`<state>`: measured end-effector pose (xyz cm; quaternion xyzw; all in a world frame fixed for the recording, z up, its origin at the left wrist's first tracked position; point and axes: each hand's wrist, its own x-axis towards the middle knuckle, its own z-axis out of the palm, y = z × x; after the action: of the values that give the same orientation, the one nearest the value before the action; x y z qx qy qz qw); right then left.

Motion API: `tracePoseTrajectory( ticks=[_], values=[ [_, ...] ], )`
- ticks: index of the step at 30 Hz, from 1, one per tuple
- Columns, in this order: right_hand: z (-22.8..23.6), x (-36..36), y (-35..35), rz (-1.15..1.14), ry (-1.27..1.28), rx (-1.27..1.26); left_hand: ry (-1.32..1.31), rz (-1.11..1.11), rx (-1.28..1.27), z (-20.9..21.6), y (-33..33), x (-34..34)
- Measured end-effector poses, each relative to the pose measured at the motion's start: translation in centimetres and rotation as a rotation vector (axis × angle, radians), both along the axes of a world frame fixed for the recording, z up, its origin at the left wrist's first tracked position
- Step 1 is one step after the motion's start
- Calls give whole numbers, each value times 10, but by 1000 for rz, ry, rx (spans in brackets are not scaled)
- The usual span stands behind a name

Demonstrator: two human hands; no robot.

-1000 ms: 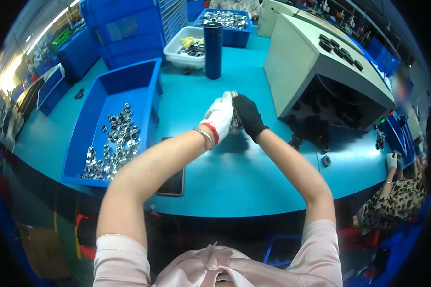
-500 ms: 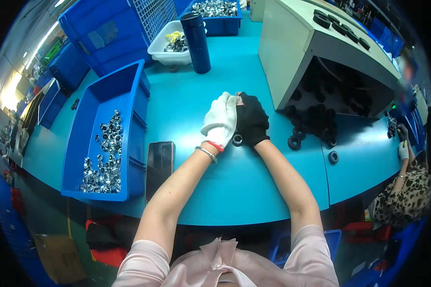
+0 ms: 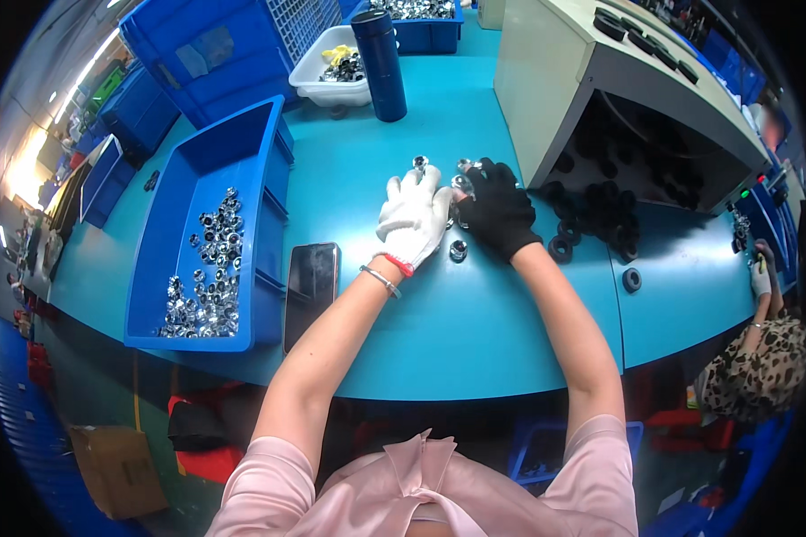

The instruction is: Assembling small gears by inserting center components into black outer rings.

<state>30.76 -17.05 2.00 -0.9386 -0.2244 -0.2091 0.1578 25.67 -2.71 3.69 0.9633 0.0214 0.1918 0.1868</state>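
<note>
My left hand [image 3: 412, 213], in a white knitted glove with a red cuff, lies palm down on the turquoise table with its fingers apart. A shiny metal ring-like part [image 3: 421, 163] sits just beyond its fingertips. To its right, my right hand [image 3: 501, 210] in a black glove is spread over the table, fingers apart. Several more metal parts [image 3: 463, 184] lie between the hands, touching or close to the right fingers; some are partly covered. Another metal part [image 3: 458, 251] rests on the table nearer to me, between my wrists.
At left stands a blue bin [image 3: 269, 197] with many metal parts. A phone [image 3: 312, 291] lies beside it. Behind are a dark blue bottle [image 3: 381, 67] and a white tub [image 3: 331, 92]. At right, black rings [image 3: 595, 215] spill from a beige machine housing [image 3: 546, 89]. A co-worker [image 3: 752, 367] sits far right.
My hands were pressed together; now they have parted, the right one moving rightward. Several metal parts now show on the table around them. The whole view has shifted slightly.
</note>
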Motion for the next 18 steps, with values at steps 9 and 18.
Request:
tracePoseTrajectory(
  ticks=[9,18],
  values=[
    [6,-4,-22,86,67,-77,-93,92,-675,24,35,-7],
    [25,-100,2,404,165,136,-82,-205,-1701,128,60,-87]
  ],
)
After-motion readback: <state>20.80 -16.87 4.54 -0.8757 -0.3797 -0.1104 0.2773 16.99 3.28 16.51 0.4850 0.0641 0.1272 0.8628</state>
